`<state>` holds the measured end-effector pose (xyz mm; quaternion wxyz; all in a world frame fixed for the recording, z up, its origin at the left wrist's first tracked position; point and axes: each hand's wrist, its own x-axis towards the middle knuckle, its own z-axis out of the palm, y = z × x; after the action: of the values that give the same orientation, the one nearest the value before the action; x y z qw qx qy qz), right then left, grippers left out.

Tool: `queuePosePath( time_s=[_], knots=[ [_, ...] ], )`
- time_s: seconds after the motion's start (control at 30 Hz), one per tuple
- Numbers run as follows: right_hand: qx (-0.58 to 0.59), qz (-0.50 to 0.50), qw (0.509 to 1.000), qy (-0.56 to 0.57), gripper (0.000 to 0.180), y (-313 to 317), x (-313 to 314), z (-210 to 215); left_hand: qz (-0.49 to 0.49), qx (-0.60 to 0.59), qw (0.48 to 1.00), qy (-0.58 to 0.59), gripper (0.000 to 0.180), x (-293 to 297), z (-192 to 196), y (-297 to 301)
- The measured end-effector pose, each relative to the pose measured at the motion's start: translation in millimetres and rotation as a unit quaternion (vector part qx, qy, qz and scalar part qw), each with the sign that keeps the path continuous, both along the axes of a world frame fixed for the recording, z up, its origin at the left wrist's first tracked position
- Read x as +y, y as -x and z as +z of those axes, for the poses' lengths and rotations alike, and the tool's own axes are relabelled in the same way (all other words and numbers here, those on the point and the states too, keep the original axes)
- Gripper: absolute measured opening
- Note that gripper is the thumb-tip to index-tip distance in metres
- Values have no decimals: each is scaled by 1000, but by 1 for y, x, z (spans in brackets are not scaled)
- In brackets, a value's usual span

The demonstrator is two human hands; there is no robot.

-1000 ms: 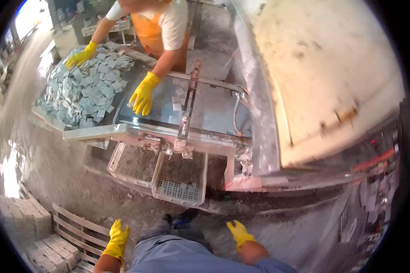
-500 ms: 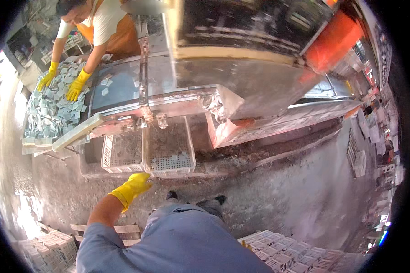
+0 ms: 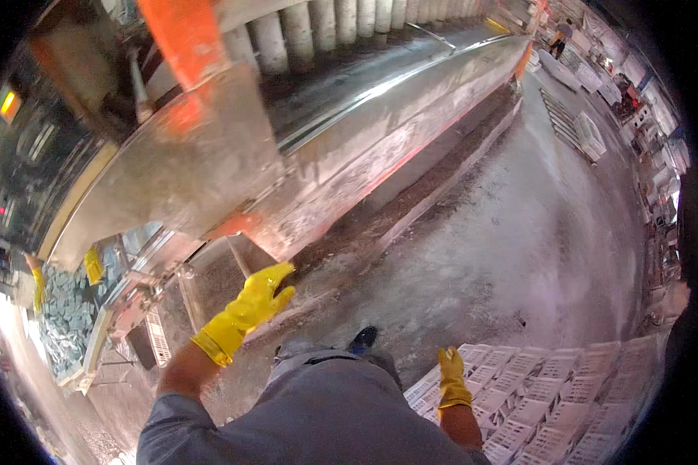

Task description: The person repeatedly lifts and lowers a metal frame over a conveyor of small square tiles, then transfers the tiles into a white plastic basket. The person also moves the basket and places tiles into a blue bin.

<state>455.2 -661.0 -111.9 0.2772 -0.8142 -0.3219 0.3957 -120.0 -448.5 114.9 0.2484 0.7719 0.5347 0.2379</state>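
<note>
My left hand wears a yellow rubber glove and hangs in the air in front of my waist. Its thumb stands apart from the fingers, and it holds nothing. Low on my right side is my right hand, gloved in yellow too. Its fingers are slightly bent, with a small gap at the tips and nothing seen in them. It is nearest to the stacked white plastic crates, whose slotted sides show in rows; whether it touches them I cannot tell.
A long metal machine with rollers runs along the far side, its grey housing jutting close ahead. Left, a co-worker's yellow glove is by a heap of grey-green tiles. A wooden pallet lies farther right; a distant person stands behind.
My view has turned right, so the tile heap and co-worker now sit at the left edge. My right hand has come fully into view beside the crates; my left stays raised.
</note>
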Motion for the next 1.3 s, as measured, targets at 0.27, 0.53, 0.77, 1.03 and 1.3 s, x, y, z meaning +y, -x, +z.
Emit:
queuePosePath(
  time_s=[0.27, 0.53, 0.77, 1.03, 1.3],
  knots=[
    [-42, 97, 992, -71, 62, -118, 99, 111, -28, 127, 966, -223, 60, 216, 60, -102],
    [-120, 179, 969, 118, 54, -177, 136, 102, 218, 235, 947, -22, 65, 379, 58, -108],
    [65, -132, 962, 232, 56, -191, 135, 4, 159, 172, 963, 134, 59, 446, 47, -132],
    [80, -102, 958, 255, 58, -261, 307, -2, 178, 175, 963, 106, 68, 450, 59, -145],
    [-91, 256, 946, -178, 59, -271, 770, 81, 350, 148, 916, -129, 63, 440, 46, -166]
  ],
)
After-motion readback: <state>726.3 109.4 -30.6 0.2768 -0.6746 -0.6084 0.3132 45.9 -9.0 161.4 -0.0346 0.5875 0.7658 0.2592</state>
